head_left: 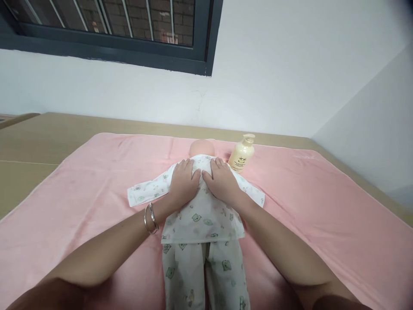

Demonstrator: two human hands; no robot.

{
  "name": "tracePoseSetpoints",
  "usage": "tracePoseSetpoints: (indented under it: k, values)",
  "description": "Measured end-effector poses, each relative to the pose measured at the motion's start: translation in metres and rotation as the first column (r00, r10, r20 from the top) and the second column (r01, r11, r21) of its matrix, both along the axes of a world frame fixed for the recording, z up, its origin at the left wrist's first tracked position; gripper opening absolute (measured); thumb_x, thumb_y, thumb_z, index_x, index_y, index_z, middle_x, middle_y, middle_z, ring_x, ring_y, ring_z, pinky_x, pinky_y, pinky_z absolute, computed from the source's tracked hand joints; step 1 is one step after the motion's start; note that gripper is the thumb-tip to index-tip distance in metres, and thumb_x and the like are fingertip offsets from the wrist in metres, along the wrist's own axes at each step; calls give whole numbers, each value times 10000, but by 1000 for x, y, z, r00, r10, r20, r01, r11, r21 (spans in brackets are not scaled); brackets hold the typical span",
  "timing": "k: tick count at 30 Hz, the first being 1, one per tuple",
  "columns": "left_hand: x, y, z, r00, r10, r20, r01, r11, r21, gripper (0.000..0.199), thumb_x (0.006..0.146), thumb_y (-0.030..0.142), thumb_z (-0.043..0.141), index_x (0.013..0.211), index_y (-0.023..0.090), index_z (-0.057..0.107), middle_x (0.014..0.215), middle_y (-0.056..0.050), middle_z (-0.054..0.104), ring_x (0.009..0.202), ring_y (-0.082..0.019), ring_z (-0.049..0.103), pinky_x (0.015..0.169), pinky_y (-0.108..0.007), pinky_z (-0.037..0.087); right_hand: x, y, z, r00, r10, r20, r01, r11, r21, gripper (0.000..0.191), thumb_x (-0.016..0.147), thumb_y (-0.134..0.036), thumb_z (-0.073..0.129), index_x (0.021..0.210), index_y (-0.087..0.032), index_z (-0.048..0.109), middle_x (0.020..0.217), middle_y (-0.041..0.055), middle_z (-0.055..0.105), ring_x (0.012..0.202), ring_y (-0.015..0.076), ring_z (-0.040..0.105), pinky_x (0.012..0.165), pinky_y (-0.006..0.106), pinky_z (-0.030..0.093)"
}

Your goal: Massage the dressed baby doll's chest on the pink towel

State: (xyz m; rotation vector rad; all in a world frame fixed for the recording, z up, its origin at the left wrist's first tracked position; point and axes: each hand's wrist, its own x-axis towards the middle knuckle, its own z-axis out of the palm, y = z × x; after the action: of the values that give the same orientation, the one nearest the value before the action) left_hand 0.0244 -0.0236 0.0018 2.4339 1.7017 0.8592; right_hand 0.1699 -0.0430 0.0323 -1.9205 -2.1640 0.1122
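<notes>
Hands resting on the doll (204,204): risk of fabric creep and bottle tip-over.
The left hand (184,183) and right hand (222,181) lie palm-down on the upper torso, fingers extended, gripping nothing; the doll lies lengthwise on the pink blanket (93,189), head (201,147) pointing away from the wearer. Uneven pressure could ruck the printed shirt (203,230) or slide the doll, as the blanket appears soft and is creased. An outward sweep of the right hand could topple the pump bottle (241,155), which stands near it on cloth. The blanket covers much of a tan surface (74,129), exposed along its far and left margins. Beyond it, a white wall (274,64) carries a dark-framed window (206,38) with metal bars (149,20).
</notes>
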Motion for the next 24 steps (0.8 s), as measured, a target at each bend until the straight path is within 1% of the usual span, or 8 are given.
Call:
tracePoseSetpoints:
  k: [5,8,13,16,18,20,22,24]
  values:
    - [0,-1,5,997,17,73,-14,999,-42,403,967,286,364,1234,98,601,1274,-172,659,1214,-299,581,1098,-490,451,2,3,-6,1000,30,1,-30,999,32,647,1029,-394,324,1506,41,374,1570,251,399,1495,350,327,1239,466,256]
    - [0,0,7,996,18,88,-14,999,-48,417,965,282,358,1252,99,599,1290,-173,654,1226,-301,576,1104,-504,449,5,3,-7,997,78,-6,-77,997,23,676,1022,-420,326,1507,49,361,1589,258,361,1512,373,285,1238,487,245]
    - [0,-3,3,990,38,135,-25,995,-98,448,958,291,381,1309,104,586,1381,-157,622,1348,-302,509,1188,-518,371,13,9,-7,990,139,4,-139,990,12,687,1018,-442,325,1516,31,349,1602,247,342,1513,370,283,1230,504,245]
    - [-2,-7,-1,967,34,253,-8,995,-104,450,941,283,406,1319,131,598,1418,-118,612,1396,-263,481,1226,-473,346,12,8,-4,989,148,18,-148,989,7,676,1026,-438,322,1521,23,346,1595,245,359,1504,355,306,1226,491,256]
    - [-3,-9,-2,941,6,338,19,997,-73,449,926,268,405,1304,141,612,1409,-104,622,1377,-237,501,1217,-441,367,8,3,-2,992,124,36,-124,992,12,658,1035,-422,313,1522,19,350,1584,249,376,1494,355,325,1219,495,267]
    - [-4,-7,-1,932,-15,363,43,997,-69,452,915,268,406,1293,141,619,1397,-106,628,1345,-241,524,1199,-445,387,2,-8,2,995,81,66,-83,996,28,628,1043,-385,299,1513,24,369,1558,260,411,1475,366,355,1209,505,283]
    - [-5,-1,4,942,-17,334,56,993,-106,452,920,284,408,1290,132,617,1394,-117,627,1321,-258,538,1183,-460,396,-6,-20,5,992,58,109,-63,997,42,606,1046,-341,284,1493,55,389,1520,286,448,1450,381,390,1198,504,301]
    - [-6,6,11,964,-18,266,61,986,-154,445,938,303,399,1280,113,612,1382,-142,628,1293,-265,557,1155,-460,418,-10,-30,8,987,68,148,-76,996,50,603,1043,-315,284,1473,93,398,1489,313,469,1435,387,411,1196,493,309]
